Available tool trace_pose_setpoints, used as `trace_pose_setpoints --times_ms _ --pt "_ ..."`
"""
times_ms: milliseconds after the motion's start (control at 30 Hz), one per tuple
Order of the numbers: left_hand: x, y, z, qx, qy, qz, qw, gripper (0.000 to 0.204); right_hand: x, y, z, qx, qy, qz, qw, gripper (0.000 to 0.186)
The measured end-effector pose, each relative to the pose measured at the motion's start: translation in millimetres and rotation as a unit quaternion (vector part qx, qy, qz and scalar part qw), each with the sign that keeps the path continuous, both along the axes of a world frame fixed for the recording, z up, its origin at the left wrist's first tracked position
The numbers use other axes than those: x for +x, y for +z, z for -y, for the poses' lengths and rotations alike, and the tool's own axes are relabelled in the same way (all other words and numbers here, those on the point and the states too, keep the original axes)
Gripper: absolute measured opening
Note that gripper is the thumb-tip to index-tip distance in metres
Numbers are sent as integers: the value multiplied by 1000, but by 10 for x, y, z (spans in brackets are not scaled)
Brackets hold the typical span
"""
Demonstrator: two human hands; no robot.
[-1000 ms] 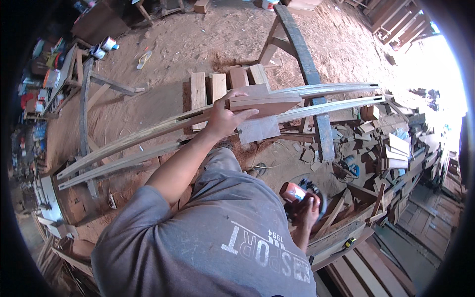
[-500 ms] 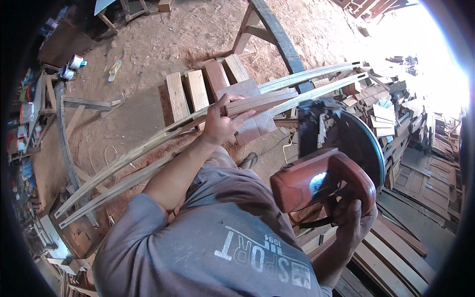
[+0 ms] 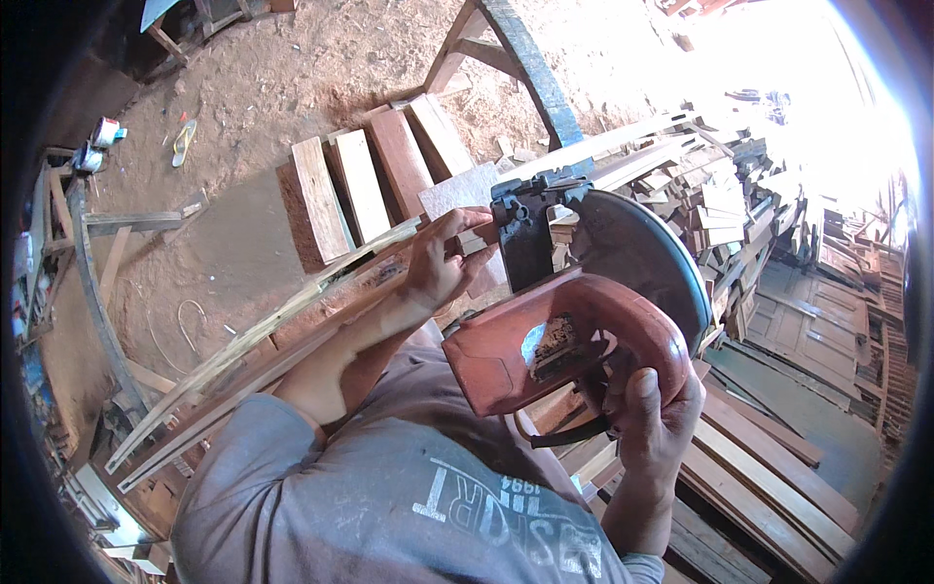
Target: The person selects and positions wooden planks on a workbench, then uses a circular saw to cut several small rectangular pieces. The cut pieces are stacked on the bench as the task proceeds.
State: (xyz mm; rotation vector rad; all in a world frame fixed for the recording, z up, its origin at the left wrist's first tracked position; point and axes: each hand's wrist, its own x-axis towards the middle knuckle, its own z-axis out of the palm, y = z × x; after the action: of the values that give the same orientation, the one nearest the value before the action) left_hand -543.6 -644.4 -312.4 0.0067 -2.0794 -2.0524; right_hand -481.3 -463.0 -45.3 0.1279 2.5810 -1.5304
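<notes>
My right hand (image 3: pixel 654 420) is wrapped round the rear handle of a red circular saw (image 3: pixel 525 341). The saw's dark base plate (image 3: pixel 520 238) and round blade guard (image 3: pixel 650 255) point away from me. My left hand (image 3: pixel 443 263) pinches the near end of a short reddish wood block (image 3: pixel 475 239) between thumb and fingers. The base plate now stands right by those fingertips and covers most of the block. Two long pale wood strips (image 3: pixel 263 321) run under the block and saw, from lower left to upper right. The blade itself is hidden.
Several short boards (image 3: pixel 362 185) lie side by side beyond the strips. A dark trestle beam (image 3: pixel 535 73) stands behind, and another trestle (image 3: pixel 102 282) at left. Offcuts (image 3: pixel 725 209) are heaped at right, near stacked planks (image 3: pixel 769 487). A sandal (image 3: pixel 183 143) lies on the sandy ground.
The saw has moved left and up, over the wood block, which it now mostly covers. My left hand keeps its pinch on the block. The whole view has shifted slightly.
</notes>
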Motion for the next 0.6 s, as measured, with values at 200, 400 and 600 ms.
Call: trace_pose_setpoints --times_ms 200,400,600 --pt "19 -19 51 14 -6 -33 999 39 -37 -7 104 29 17 -7 999 67" --pt "27 1 57 -4 0 -63 998 43 -43 54 193 32 -5 19 999 68" --pt "52 -5 80 -26 -10 -64 998 44 -78 78 242 21 2 20 1000 60"
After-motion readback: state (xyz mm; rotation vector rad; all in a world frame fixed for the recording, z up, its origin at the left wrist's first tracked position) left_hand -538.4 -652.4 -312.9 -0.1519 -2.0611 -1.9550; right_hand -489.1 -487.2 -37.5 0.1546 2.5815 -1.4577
